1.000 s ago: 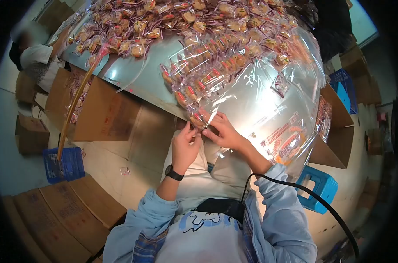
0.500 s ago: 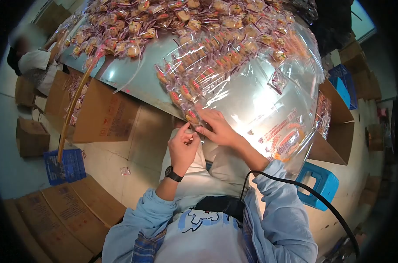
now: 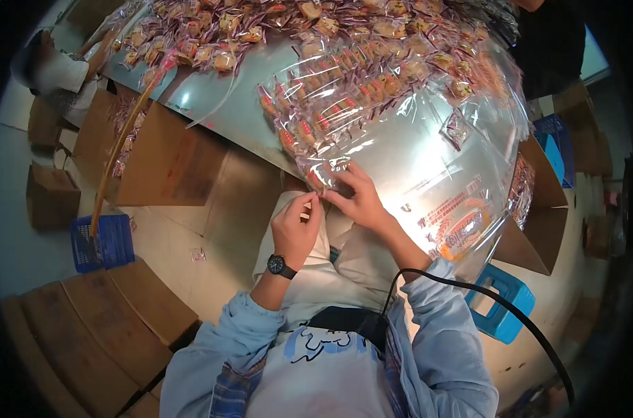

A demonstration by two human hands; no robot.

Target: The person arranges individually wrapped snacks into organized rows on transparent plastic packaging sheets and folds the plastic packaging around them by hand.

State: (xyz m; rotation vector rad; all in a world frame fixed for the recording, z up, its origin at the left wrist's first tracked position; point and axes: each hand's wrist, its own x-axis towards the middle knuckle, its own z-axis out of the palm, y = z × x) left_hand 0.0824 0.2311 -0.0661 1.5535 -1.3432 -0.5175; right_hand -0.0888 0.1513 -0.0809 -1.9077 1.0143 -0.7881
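My left hand [image 3: 297,230], with a black watch [image 3: 276,264] on its wrist, is closed in a pinch at the near corner of a clear plastic bag [image 3: 334,167]. My right hand [image 3: 362,203] grips the same bag edge, its thumb meeting the left fingertips and its other fingers lying along the film. Just beyond the fingertips is a wrapped pastry [image 3: 318,177] under the film. Rows of wrapped pastries [image 3: 330,115] lie behind it, covered by shiny plastic. What exactly sits between the pinched fingertips is too small to tell.
Loose wrapped pastries [image 3: 226,35] are heaped at the back of the metal table [image 3: 219,104]. Printed plastic bags [image 3: 456,223] lie at right. Cardboard boxes [image 3: 166,160] flank the table, with a blue stool [image 3: 501,303] and blue basket [image 3: 102,240] below. Co-workers [image 3: 62,76] are at the far edges.
The view has shifted slightly. Both hands have moved a little to the right, and my right fingers are lifted and spread more along the film. A dark-clothed co-worker shows more at upper right.
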